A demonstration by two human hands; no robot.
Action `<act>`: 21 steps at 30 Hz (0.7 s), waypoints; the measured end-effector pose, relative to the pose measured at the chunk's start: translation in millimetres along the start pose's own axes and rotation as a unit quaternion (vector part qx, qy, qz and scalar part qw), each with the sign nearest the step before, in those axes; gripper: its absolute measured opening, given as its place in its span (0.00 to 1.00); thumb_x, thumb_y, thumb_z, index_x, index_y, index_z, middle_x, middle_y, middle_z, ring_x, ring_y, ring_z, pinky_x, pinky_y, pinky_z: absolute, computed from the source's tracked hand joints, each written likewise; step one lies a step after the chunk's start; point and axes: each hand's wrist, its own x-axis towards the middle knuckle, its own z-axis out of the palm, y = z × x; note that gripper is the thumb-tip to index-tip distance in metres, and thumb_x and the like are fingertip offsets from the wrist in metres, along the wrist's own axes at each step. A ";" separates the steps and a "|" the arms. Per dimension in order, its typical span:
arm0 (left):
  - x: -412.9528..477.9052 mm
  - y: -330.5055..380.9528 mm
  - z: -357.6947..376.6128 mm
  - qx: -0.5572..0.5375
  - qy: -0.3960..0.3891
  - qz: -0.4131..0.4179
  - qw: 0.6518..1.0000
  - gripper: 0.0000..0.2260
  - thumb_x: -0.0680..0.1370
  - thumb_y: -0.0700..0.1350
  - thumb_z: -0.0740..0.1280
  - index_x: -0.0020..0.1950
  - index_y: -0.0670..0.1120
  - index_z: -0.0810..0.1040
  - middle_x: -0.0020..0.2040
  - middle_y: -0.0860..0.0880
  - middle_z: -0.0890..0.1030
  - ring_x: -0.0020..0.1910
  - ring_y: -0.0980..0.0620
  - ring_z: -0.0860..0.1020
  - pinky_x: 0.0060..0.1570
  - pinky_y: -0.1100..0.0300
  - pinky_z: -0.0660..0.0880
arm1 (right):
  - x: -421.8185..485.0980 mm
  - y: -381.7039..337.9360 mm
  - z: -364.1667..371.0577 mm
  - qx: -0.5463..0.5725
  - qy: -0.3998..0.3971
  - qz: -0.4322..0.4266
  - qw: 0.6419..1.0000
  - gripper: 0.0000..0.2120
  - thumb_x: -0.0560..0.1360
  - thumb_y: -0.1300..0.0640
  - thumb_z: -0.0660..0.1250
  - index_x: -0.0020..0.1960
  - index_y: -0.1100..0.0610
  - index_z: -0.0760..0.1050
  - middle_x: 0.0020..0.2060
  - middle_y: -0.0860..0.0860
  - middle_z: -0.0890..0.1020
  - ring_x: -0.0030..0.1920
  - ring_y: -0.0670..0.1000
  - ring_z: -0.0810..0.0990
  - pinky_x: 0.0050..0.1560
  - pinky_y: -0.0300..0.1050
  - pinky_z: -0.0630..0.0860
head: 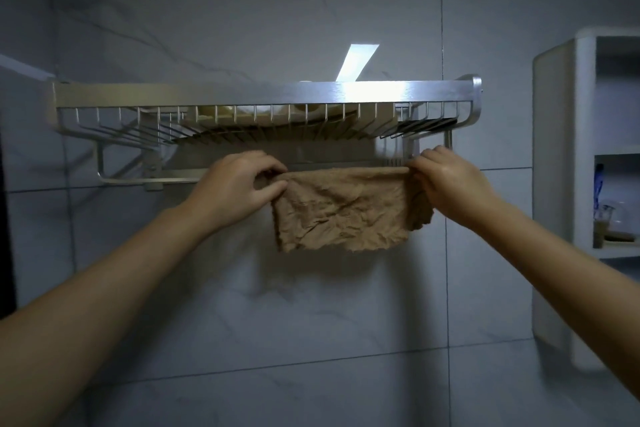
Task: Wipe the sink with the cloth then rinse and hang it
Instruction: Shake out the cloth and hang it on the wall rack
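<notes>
A crumpled tan cloth hangs folded over the metal towel bar under a wall-mounted wire shelf. My left hand pinches the cloth's upper left corner at the bar. My right hand grips the upper right corner, with part of the cloth bunched behind its fingers. The cloth is stretched flat between both hands. The sink is out of view.
The wire shelf holds pale items seen through its rods. A white cabinet with open compartments stands on the right, with small items inside. Grey marbled tiles cover the wall behind.
</notes>
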 end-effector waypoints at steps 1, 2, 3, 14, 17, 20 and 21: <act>0.9 5.1 3.0 0.004 0.007 0.000 1.000 0.11 0.77 0.52 0.70 0.56 0.50 0.83 0.50 0.52 0.84 0.49 0.52 0.81 0.50 0.51 0.78 | -2.5 2.6 -0.9 -0.008 0.000 0.000 1.000 0.11 0.76 0.62 0.67 0.58 0.59 0.79 0.49 0.56 0.83 0.48 0.57 0.78 0.45 0.54 0.80; 2.6 11.0 6.5 0.008 0.011 -0.003 1.000 0.10 0.77 0.51 0.70 0.56 0.50 0.83 0.50 0.52 0.83 0.49 0.51 0.81 0.50 0.51 0.78 | -3.5 1.4 -1.9 -0.015 0.001 -0.002 1.000 0.12 0.75 0.63 0.67 0.59 0.59 0.79 0.51 0.56 0.82 0.50 0.57 0.78 0.47 0.54 0.80; 5.2 16.5 10.3 0.013 0.015 -0.006 1.000 0.09 0.77 0.50 0.69 0.55 0.49 0.83 0.50 0.52 0.83 0.49 0.50 0.80 0.50 0.51 0.78 | -3.2 -2.1 -2.7 -0.018 0.007 -0.003 1.000 0.14 0.75 0.63 0.67 0.61 0.60 0.78 0.54 0.57 0.82 0.53 0.58 0.78 0.49 0.53 0.80; 20.5 38.0 16.7 0.040 -0.009 -0.006 0.999 0.08 0.78 0.50 0.68 0.54 0.51 0.83 0.49 0.53 0.85 0.48 0.51 0.81 0.47 0.53 0.77 | -11.8 -1.8 -4.4 0.021 0.021 0.001 1.000 0.16 0.77 0.64 0.66 0.64 0.59 0.78 0.52 0.56 0.83 0.51 0.58 0.79 0.51 0.54 0.80; 18.2 39.6 14.0 0.043 -0.012 -0.014 0.999 0.08 0.79 0.50 0.67 0.54 0.51 0.83 0.49 0.53 0.84 0.49 0.52 0.81 0.46 0.56 0.75 | -11.3 -5.0 -10.1 0.010 0.008 0.013 1.000 0.16 0.77 0.63 0.65 0.64 0.59 0.78 0.53 0.56 0.83 0.53 0.58 0.79 0.52 0.54 0.79; 15.8 47.3 15.1 0.063 -0.004 0.003 0.998 0.10 0.79 0.50 0.67 0.57 0.49 0.81 0.51 0.51 0.83 0.51 0.51 0.80 0.48 0.55 0.75 | -10.2 -20.0 -16.5 0.016 0.011 0.004 1.000 0.17 0.76 0.60 0.65 0.65 0.58 0.76 0.57 0.55 0.81 0.56 0.57 0.77 0.54 0.54 0.78; 14.9 48.7 16.4 0.071 -0.002 0.011 0.997 0.11 0.79 0.50 0.67 0.58 0.48 0.81 0.52 0.51 0.82 0.51 0.50 0.79 0.49 0.55 0.75 | -12.2 -23.9 -16.4 0.019 0.011 -0.003 1.000 0.18 0.76 0.59 0.64 0.66 0.58 0.75 0.58 0.55 0.80 0.57 0.57 0.77 0.56 0.53 0.77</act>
